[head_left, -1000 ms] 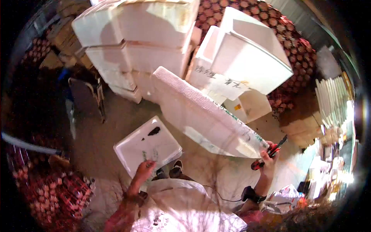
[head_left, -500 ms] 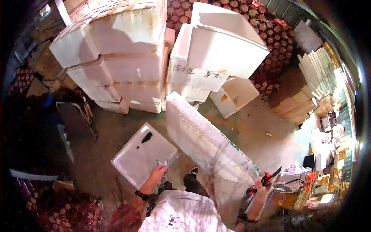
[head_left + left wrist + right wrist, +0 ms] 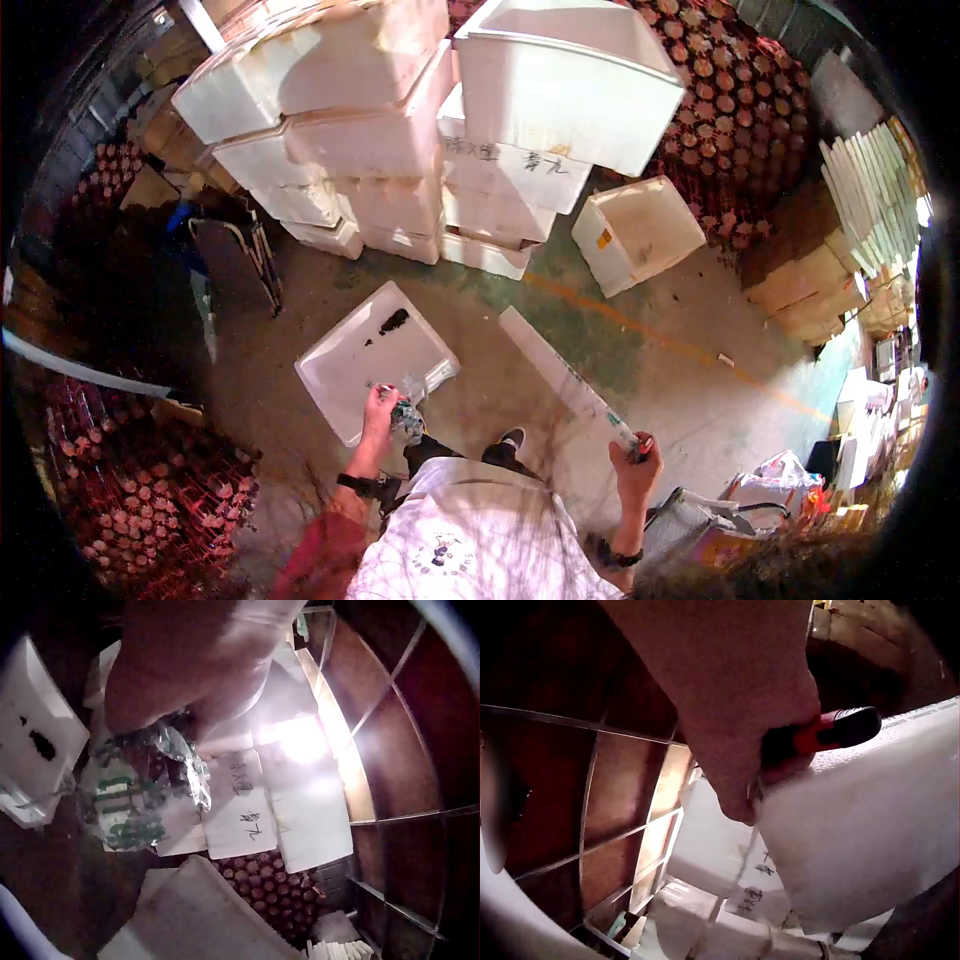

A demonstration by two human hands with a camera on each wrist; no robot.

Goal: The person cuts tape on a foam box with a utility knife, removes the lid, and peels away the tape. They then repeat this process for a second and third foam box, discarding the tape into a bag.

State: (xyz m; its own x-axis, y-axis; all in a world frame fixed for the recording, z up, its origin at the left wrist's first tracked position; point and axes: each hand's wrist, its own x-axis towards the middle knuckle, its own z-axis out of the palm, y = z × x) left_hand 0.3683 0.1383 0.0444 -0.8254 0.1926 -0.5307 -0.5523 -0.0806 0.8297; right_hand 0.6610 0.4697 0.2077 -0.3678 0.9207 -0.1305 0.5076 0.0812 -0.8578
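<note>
My left hand (image 3: 376, 420) pinches a crumpled strip of clear plastic tape (image 3: 407, 420) with green print, which dangles below the fingers in the left wrist view. Under that hand in the head view, a white foam lid (image 3: 345, 375) with a black smudge lies on the floor. My right hand (image 3: 636, 472) grips the near end of a second white foam lid (image 3: 560, 372), seen edge-on, with green marks along its edge. The same hand also holds a red-and-black box cutter (image 3: 840, 731) against that lid; its blade is hidden in the right wrist view.
Stacked white foam boxes (image 3: 355, 150) stand ahead, beside an open-topped box (image 3: 570, 95) on others. A single foam box (image 3: 650, 235) sits on the floor to the right. A folded metal-framed cart (image 3: 232, 262) is at left, a bag (image 3: 775, 485) at right.
The lid in my right hand has turned from broadside to edge-on and swung lower, away from the stacked boxes. My left hand has drawn the tape up from over the floor lid.
</note>
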